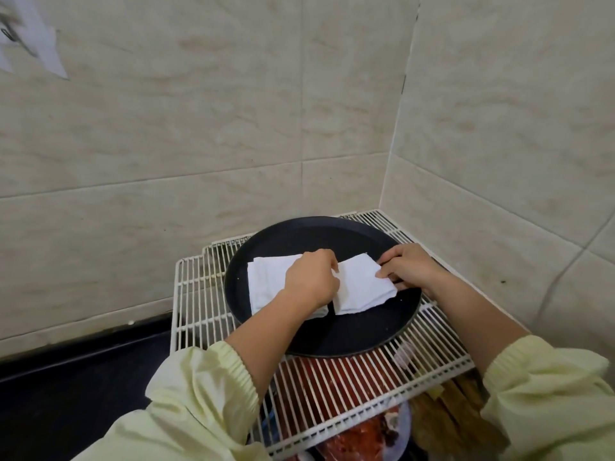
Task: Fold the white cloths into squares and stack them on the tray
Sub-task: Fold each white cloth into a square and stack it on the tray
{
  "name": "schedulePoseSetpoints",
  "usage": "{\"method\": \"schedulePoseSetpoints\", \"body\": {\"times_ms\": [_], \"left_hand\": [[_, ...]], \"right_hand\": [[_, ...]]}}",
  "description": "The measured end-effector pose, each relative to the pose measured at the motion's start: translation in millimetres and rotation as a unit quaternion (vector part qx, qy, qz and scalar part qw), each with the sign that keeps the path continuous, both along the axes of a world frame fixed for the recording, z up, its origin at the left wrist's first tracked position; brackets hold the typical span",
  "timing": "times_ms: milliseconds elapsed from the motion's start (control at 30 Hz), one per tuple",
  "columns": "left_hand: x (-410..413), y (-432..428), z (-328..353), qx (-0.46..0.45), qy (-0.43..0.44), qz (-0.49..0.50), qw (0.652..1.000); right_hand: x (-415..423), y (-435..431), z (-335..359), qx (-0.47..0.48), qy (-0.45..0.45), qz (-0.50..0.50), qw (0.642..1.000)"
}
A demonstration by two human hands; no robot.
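Presently left hand point(311, 277) and right hand point(411, 269) fingers point(392, 258) pinch opposite edges of a small white cloth point(357, 289) at 3 o'clock on the round black tray point(299, 229); folded white stack point(266, 282) at 9 o'clock. Advise squaring corners before creasing, then stacking.

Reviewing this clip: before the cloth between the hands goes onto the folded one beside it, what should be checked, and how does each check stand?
1. Grip on both sides: the left hand and the right hand each pinch an edge of the held cloth. Ok.
2. Held cloth folded square: roughly square, but its lower edge looks uneven. Cannot tell.
3. Folded pile lies inside the tray. Ok.
4. Top of the pile free: the left hand and forearm cover its right part. Not ok.
5. Tray rests on the wire rack. Ok.
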State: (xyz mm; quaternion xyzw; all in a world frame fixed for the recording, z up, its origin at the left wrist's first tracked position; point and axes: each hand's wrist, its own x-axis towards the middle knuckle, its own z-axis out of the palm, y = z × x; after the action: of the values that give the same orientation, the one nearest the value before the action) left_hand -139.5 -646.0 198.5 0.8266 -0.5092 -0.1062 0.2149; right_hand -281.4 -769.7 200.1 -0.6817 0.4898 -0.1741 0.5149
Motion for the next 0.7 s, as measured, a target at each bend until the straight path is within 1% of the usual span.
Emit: {"method": "schedulePoseSetpoints", "body": {"times_ms": [133,267,400,467,533,600,700], "left_hand": [[1.2,-0.3,-4.5,-0.001,-0.014,0.007,1.000],[1.2,-0.1,-10.2,0.003,-0.050,0.002,0.999],[0.2,-0.1,-13.2,0.008,-0.081,-0.011,0.997],[0.8,0.7,-11.6,-0.010,-0.073,-0.017,0.997],[2.7,4.5,-6.9,-0.047,-0.048,-0.015,0.998],[8.4,12.4,0.0,-0.093,-0.020,-0.003,0.995],[25.1,32.4,9.4,-0.140,-0.004,0.026,0.990]], "right_hand": [[0.2,0.0,-2.4,-0.027,0.012,-0.004,1.000],[1.6,2.2,-5.9,-0.084,0.067,0.009,0.994],[5.2,7.3,-7.8,-0.193,0.161,0.021,0.968],[8.3,8.8,-7.5,-0.235,0.181,0.017,0.955],[12.8,11.6,-4.0,-0.253,0.170,0.014,0.952],[20.6,17.4,2.7,-0.266,0.133,0.026,0.954],[38.7,36.8,16.1,-0.268,0.072,0.049,0.959]]}}
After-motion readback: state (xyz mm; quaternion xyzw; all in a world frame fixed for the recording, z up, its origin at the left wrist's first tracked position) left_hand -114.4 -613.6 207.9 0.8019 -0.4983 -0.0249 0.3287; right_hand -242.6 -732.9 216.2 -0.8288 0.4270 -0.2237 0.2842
